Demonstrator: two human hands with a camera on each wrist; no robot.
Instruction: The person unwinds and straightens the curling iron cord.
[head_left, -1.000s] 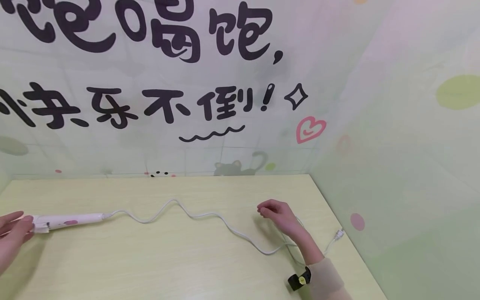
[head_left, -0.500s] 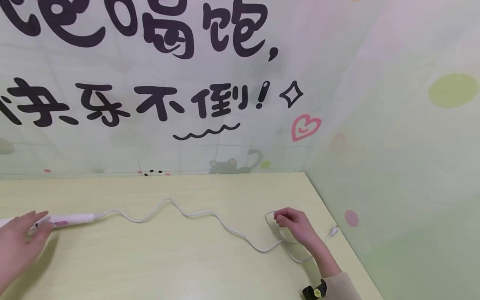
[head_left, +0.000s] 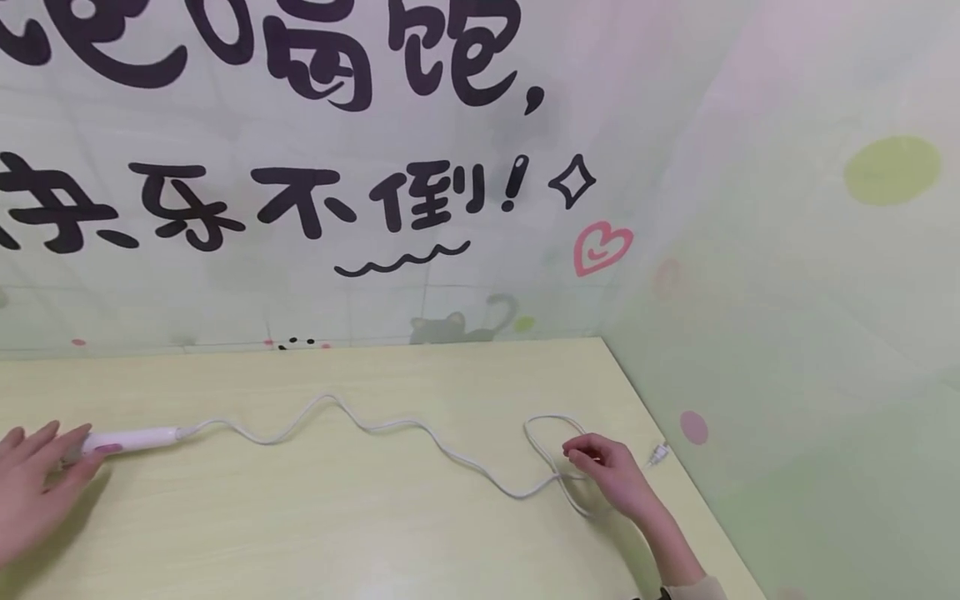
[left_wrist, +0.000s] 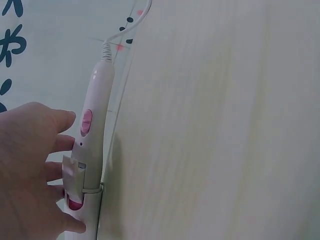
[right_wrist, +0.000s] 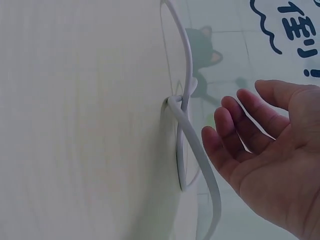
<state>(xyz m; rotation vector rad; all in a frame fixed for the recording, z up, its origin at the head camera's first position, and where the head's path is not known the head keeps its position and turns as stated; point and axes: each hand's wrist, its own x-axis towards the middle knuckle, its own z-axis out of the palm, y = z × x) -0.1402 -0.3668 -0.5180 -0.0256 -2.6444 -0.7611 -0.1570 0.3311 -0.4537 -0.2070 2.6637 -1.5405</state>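
A white hair curling iron (head_left: 138, 439) with a pink switch lies at the left of the table. My left hand (head_left: 41, 483) is over its clamp end, fingers loosely bent. In the left wrist view the fingertips come right up to the clamp (left_wrist: 73, 179), and the thumb is beside the pink switch (left_wrist: 86, 122). From the iron's end a white cord (head_left: 420, 423) runs in waves to the right and makes a loop. Over that loop is my right hand (head_left: 618, 479); in the right wrist view its loosely curled fingers (right_wrist: 232, 127) hold nothing, beside the cord (right_wrist: 197, 145).
The cord's plug (head_left: 657, 454) lies near the right edge of the pale wooden table (head_left: 337, 517). A printed wall (head_left: 315, 292) with large characters rises behind the table, and another wall (head_left: 810, 375) stands along the right side.
The left hand has moved along the iron from its tip toward the switch. The right hand has shifted right and toward the near edge, leaving the cord loop more visible. The view has turned slightly right.
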